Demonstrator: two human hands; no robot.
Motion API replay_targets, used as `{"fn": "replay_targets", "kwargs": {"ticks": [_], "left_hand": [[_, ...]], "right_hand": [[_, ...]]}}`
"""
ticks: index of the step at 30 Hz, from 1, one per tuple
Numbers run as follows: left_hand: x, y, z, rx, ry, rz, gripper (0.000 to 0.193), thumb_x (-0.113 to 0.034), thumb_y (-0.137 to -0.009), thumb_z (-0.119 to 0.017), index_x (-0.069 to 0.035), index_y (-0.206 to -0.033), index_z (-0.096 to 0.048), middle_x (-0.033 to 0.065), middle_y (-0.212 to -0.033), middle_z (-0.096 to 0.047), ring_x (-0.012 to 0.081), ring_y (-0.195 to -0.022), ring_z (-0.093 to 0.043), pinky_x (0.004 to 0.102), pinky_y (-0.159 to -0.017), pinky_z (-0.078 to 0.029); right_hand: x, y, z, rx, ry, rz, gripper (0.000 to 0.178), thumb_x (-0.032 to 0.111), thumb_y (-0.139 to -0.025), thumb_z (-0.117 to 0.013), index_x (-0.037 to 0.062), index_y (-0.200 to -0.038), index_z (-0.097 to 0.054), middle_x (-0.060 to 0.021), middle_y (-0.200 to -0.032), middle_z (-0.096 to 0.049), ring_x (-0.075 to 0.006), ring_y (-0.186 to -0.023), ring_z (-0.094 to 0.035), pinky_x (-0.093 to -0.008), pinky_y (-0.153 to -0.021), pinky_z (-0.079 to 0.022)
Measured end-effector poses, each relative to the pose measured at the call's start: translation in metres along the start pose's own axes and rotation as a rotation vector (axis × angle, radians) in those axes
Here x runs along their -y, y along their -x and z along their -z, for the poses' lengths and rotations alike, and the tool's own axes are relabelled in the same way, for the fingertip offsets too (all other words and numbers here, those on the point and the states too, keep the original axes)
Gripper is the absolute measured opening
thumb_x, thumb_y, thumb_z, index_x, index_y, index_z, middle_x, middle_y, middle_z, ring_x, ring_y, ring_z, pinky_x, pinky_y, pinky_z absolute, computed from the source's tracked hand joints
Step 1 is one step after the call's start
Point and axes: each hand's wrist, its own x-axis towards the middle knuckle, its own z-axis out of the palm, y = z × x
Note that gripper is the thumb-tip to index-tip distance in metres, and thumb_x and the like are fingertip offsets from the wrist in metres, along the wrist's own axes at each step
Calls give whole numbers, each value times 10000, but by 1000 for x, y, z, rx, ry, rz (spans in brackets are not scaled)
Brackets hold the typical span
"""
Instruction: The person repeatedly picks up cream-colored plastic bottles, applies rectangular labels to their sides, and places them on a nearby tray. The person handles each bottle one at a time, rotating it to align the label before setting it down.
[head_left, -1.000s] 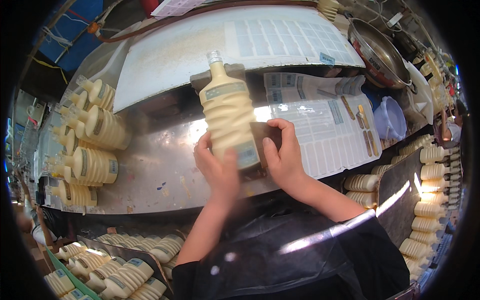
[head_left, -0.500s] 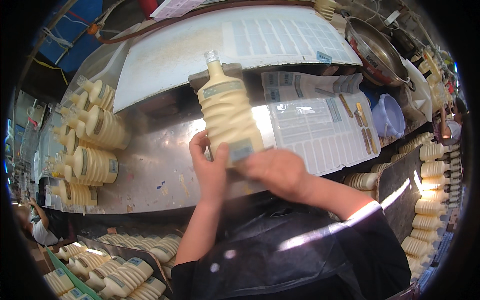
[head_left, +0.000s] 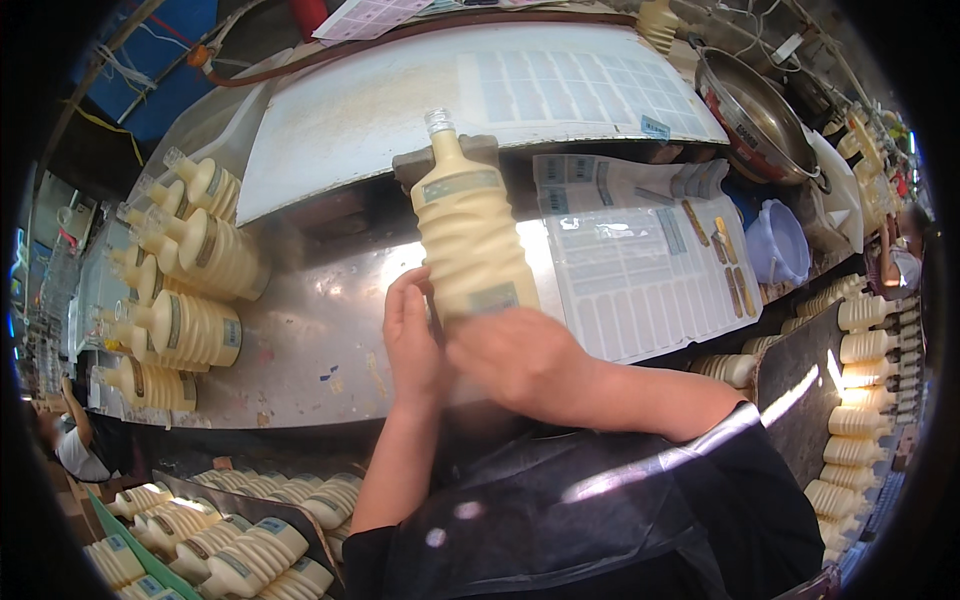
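A cream-coloured bottle (head_left: 473, 235) with wavy ridges and a clear threaded neck lies in front of me, its neck pointing away and its upper end against a dark block (head_left: 408, 170). A label crosses its shoulder; another label (head_left: 494, 297) sits near its base. My left hand (head_left: 412, 335) is closed around the bottle's lower left side, its thumb hidden. Over the base end is my right hand (head_left: 520, 362), fingers curled in and slightly blurred, covering part of the lower label. What those fingers hold, if anything, is hidden.
Similar bottles (head_left: 200, 330) stand at the left of the metal table (head_left: 300, 385). Label sheets (head_left: 640, 270), several narrow tools (head_left: 735, 265) and a lilac bucket (head_left: 776, 245) are at the right. A white board (head_left: 350, 120) lies behind; crates of bottles (head_left: 240, 550) stand at the lower left.
My right hand has moved left across the bottle's base end, now covering more of the lower label and my left thumb. The left hand stays at the bottle's side.
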Motion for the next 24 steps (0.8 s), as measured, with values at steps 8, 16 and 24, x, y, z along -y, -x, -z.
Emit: {"fn": "replay_targets", "kwargs": {"ticks": [8,16,24], "left_hand": [[19,-2,-2,-2,-684,-412,570,-345,-983,-603,23,-1392,-454,143,-1256,-486,262,-1191,-463,396,-1091,-349],[-26,-53,-1,-40,-798,-574,391,-106,-903,-620,-2,-1279,-591,156,-1151,-610,301,-1055,-593,418,-960,-468],[-72,-149,-37,151,-1163,-579,328,-178,-1005,-555,-55,-1289,-665,130,-990,-677,282,-933,-641,380,-871,-507]], "right_hand": [[-15,28,19,-115,-156,-826,276,125,-890,-755,46,-1134,-653,-144,-786,-717,-263,-654,-716,-341,-587,-554],[-46,30,15,-107,-132,-864,348,243,-935,-691,109,-1234,-576,-161,-770,-719,-366,-671,-713,-422,-608,-567],[-87,-47,3,-166,-265,-859,297,157,-931,-674,71,-1201,-582,-150,-833,-722,-250,-718,-711,-352,-651,-525]]}}
